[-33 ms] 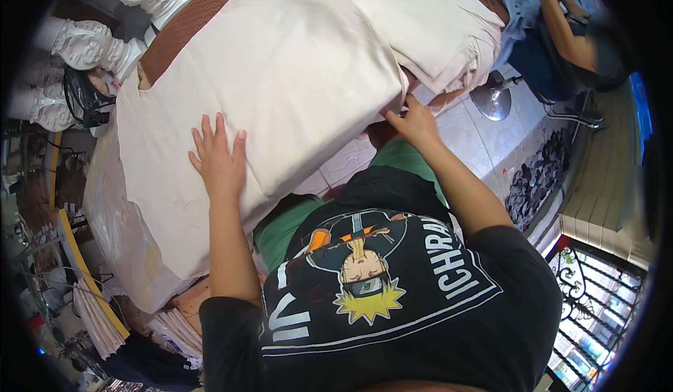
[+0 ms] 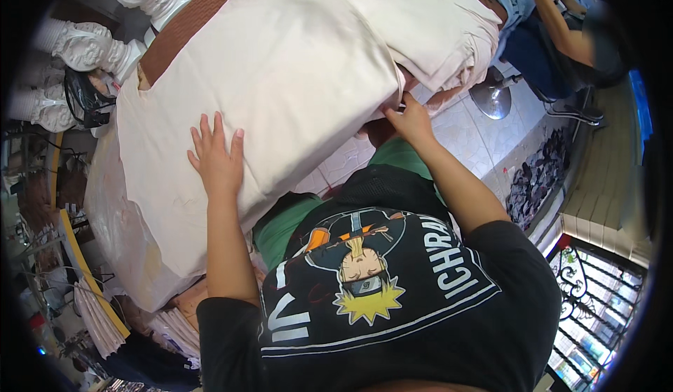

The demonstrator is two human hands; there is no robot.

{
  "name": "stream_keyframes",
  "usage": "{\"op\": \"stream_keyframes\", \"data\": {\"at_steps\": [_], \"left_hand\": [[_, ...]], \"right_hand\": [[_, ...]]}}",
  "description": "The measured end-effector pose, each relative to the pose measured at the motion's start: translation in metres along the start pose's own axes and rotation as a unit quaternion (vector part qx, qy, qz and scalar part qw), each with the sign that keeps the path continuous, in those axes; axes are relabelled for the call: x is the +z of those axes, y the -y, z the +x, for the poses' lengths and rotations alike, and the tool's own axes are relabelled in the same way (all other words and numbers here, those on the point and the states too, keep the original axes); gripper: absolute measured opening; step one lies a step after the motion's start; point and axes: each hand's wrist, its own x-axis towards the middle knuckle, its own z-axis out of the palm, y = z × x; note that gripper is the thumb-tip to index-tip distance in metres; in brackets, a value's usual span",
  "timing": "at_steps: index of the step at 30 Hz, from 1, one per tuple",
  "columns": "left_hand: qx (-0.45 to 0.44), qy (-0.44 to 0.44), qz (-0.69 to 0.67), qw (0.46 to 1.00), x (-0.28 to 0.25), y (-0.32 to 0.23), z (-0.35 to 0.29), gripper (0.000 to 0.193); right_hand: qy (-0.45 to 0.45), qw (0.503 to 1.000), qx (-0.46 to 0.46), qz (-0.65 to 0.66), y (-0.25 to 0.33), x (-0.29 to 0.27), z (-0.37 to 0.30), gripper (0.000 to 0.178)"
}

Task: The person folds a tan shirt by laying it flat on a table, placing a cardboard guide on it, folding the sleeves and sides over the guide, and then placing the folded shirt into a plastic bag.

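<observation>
A large cream sheet (image 2: pixel 273 70), smooth like leather or thick cloth, drapes over the worktable before me and hangs down its near side. My left hand (image 2: pixel 219 157) rests flat on it, fingers spread. At the sheet's near right corner, my right hand (image 2: pixel 412 122) pinches the hanging edge, with its fingertips partly hidden by the fold. Just beyond that hand, a pile of similar cream sheets (image 2: pixel 438 35) lies folded and layered, its right side hanging over the table's edge.
Brown textured covering (image 2: pixel 182 31) shows along the table's far left. White carved columns (image 2: pixel 91 45) stand beyond it. Clear plastic (image 2: pixel 119 231) hangs at the left end. To the right are a round metal base (image 2: pixel 492 98), dark scraps (image 2: pixel 540 182) on tiles, and a seated person (image 2: pixel 571 42) handling blue cloth.
Both hands have shifted very slightly, the right one a little to the left along with the sheet's corner. The left stays flat on the sheet.
</observation>
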Motion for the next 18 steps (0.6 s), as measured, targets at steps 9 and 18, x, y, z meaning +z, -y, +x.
{"op": "stream_keyframes", "data": {"at_steps": [9,18], "left_hand": [[0.009,-0.019,0.009,1.0,0.006,0.007,0.0,0.055],[0.02,-0.021,0.019,0.999,0.003,0.006,0.001,0.055]], "right_hand": [[0.314,0.785,0.019,0.533,-0.061,-0.042,0.009,0.023],[0.154,0.928,-0.006,0.339,-0.029,-0.009,0.023,0.034]]}}
